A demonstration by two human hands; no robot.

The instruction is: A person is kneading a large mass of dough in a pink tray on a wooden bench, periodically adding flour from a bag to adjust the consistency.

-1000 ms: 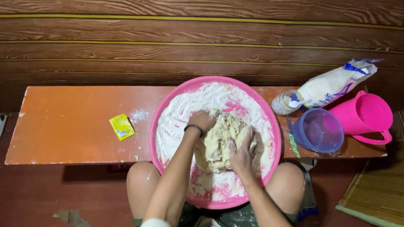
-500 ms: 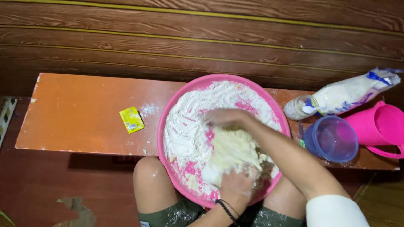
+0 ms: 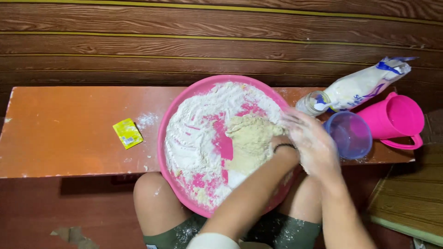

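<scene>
A big pink basin (image 3: 159,138) sits on an orange bench and against my knees. White flour (image 3: 194,129) coats its left side and a crumbly beige dough lump (image 3: 249,138) lies right of centre. Both hands are together over the basin's right rim, just off the dough. My right hand (image 3: 313,143), white with flour and blurred, lies over my left hand (image 3: 287,139), which is mostly hidden. A black band circles my left wrist. Neither hand holds an object.
On the orange bench (image 3: 60,133) a small yellow packet (image 3: 128,133) lies left of the basin. To the right stand a translucent purple cup (image 3: 350,134), a pink jug (image 3: 394,117), a leaning flour bag (image 3: 360,85) and a small jar (image 3: 310,102). A wooden wall runs behind.
Both hands have left the dough lump and shifted right to the basin's rim, where they now meet. The view has also drifted a little.
</scene>
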